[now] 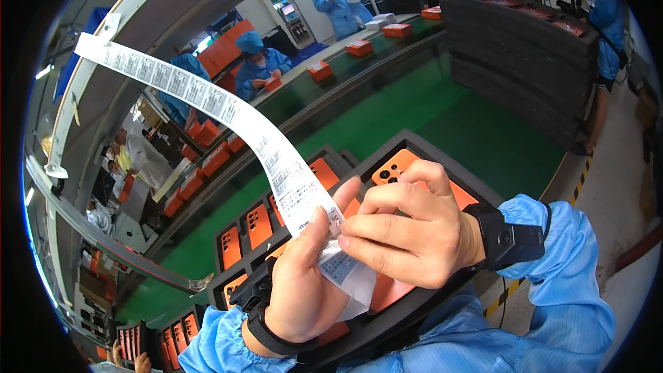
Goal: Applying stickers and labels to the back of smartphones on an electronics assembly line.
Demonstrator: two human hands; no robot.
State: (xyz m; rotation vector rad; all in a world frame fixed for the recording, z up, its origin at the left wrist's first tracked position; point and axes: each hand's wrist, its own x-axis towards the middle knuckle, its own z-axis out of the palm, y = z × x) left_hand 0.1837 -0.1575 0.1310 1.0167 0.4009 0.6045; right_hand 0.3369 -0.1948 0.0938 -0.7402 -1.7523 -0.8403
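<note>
A long white strip of printed labels [266, 139] runs from a metal frame at the upper left down into my hands. My left hand [304, 293] grips its lower end between thumb and fingers, and the loose tail hangs past the palm. My right hand [414, 228] is closed, its thumb and fingertips pinching at the strip's edge beside my left thumb. Whether a single label is lifted off is hidden by the fingers. Beneath both hands, orange smartphones [259, 226] with dark camera lenses lie in black foam trays [407, 139].
A green conveyor [407, 107] carries orange boxes [359, 48] along its far side. Black trays stand in a tall stack [518, 48] at the back right. The metal frame [63, 121] curves along the left. Workers in blue sit and stand beyond; another person's hands [141, 361] show lower left.
</note>
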